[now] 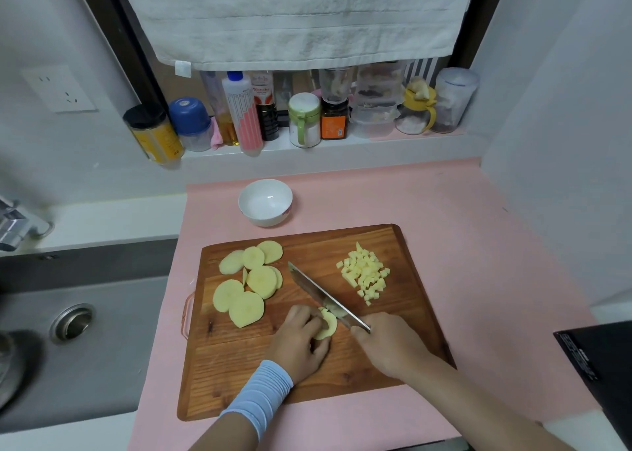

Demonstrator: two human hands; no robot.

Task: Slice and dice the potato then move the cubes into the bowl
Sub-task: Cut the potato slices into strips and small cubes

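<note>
Left hand (301, 341) grip pinning potato slice (327, 326), right hand (390, 344) grip clamped on knife (321, 293), bottle labels unreadable

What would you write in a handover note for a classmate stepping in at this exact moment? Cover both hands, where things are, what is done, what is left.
Left hand pins a potato slice on the cutting board.
Right hand holds the knife, blade on that slice.
Diced cubes lie piled at the board's far right.
Uncut slices sit at the board's left.
Bowl beyond the board holds no potato.
Left: dice the remaining slices, move all cubes into the bowl.
</note>
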